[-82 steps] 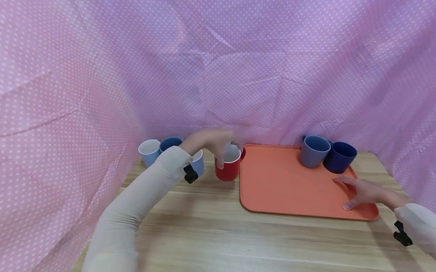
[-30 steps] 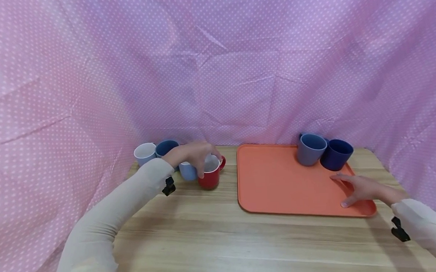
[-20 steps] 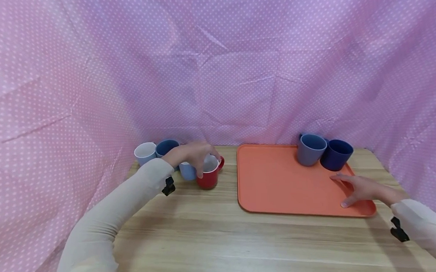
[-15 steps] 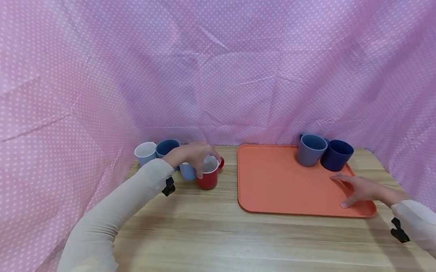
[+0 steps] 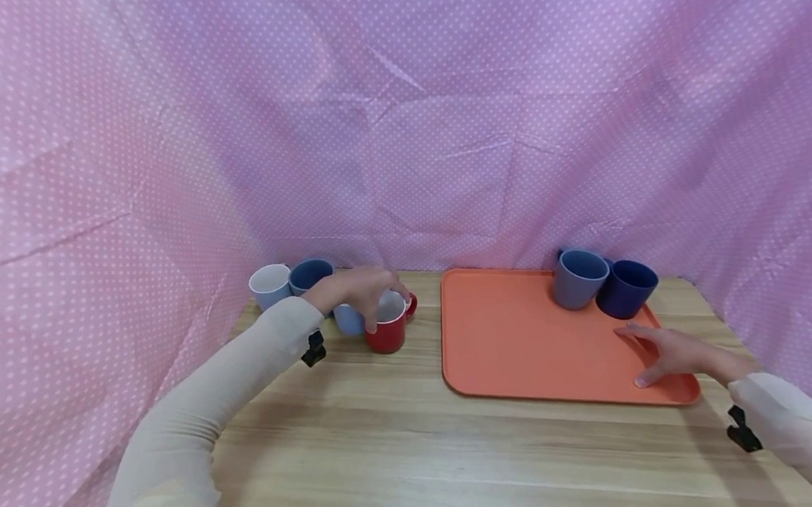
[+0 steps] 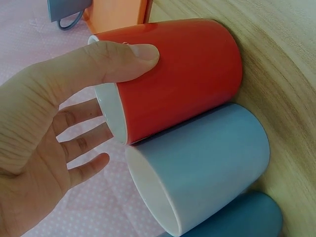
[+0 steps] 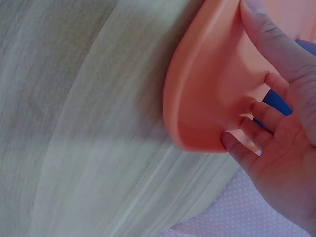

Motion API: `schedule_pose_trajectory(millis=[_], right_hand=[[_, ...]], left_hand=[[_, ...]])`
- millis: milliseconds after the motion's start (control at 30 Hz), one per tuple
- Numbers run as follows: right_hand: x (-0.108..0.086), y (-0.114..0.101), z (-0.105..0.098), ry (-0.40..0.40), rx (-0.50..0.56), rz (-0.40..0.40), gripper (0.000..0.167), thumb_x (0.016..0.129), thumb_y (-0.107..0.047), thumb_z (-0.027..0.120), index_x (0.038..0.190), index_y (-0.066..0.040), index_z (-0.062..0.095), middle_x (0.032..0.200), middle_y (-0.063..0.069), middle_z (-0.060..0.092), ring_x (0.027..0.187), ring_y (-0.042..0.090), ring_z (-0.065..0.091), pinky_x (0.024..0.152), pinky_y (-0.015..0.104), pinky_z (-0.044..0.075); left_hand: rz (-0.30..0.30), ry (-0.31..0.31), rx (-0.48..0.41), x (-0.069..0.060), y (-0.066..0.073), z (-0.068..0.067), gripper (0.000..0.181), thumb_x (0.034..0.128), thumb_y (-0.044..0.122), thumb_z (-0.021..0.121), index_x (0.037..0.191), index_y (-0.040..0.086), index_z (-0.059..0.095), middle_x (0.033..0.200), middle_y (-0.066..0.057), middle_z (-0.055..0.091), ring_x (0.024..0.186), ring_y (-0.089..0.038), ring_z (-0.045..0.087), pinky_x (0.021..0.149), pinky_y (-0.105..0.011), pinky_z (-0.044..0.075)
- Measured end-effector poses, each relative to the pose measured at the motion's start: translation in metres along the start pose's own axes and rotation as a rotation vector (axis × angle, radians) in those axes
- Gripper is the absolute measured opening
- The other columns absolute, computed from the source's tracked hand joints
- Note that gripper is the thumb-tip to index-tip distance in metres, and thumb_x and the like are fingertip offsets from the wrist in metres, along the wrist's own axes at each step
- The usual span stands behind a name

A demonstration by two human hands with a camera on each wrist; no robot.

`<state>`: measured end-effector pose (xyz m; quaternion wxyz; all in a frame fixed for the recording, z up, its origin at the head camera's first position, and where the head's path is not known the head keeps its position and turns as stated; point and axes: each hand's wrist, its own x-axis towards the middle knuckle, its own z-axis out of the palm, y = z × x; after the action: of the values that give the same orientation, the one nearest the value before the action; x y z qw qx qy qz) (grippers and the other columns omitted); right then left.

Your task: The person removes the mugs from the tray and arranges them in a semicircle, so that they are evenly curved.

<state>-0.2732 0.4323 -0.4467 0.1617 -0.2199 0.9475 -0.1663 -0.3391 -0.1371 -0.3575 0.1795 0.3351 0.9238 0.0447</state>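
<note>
My left hand (image 5: 365, 289) holds a red mug (image 5: 386, 336) from above, the thumb on its near side and the fingers at the far side of the rim. In the left wrist view the red mug (image 6: 182, 74) touches a light blue mug (image 6: 207, 158), and the left hand's (image 6: 54, 108) thumb lies on the red wall. The red mug stands upright on the wooden table, its handle toward the right. My right hand (image 5: 676, 354) rests with spread fingers on the right part of an orange tray (image 5: 519, 339); the right wrist view shows the hand (image 7: 286, 133) on the tray (image 7: 202, 94).
Left of the red mug are a light blue mug (image 5: 348, 320), a dark blue mug (image 5: 312, 274) and a pale mug (image 5: 270, 287). A grey-blue mug (image 5: 579, 280) and a navy mug (image 5: 627, 289) stand at the tray's back right. A dotted cloth (image 5: 441, 131) hangs behind.
The left hand and the red mug have moved left, from beside the tray's left edge to against the light blue mug. Over the last half second little has moved. The right hand stays on the tray.
</note>
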Motion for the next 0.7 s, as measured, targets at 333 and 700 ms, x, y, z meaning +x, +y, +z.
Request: schedule_pose_trajectory(millis=[333,700], right_hand=[[0.001,0.0001,-0.0002,-0.011,0.007,0.025,0.097,0.07,-0.037,0.092,0.144,0.005,0.046,0.143,0.044,0.043,0.126,0.063,0.046,0.095,0.072,0.044],[0.002,0.0057,0.0023,-0.001,-0.005,0.015,0.098,0.069,-0.038,0.092,0.144,0.005,0.046,0.142,0.044,0.044,0.125,0.062,0.047,0.095,0.071,0.045]], left_hand=[[-0.006,-0.005,0.023,-0.0024,0.0009,0.0035,0.081,0.0654,0.019,0.097,0.139,0.025,0.063,0.135,-0.006,0.059,0.125,-0.026,0.055,0.098,-0.044,0.056],[0.022,0.006,0.036,-0.0011,-0.0008,0.0079,0.082,0.0642,0.019,0.096,0.138,0.023,0.06,0.144,-0.007,0.053,0.132,-0.03,0.05,0.103,-0.051,0.052]])
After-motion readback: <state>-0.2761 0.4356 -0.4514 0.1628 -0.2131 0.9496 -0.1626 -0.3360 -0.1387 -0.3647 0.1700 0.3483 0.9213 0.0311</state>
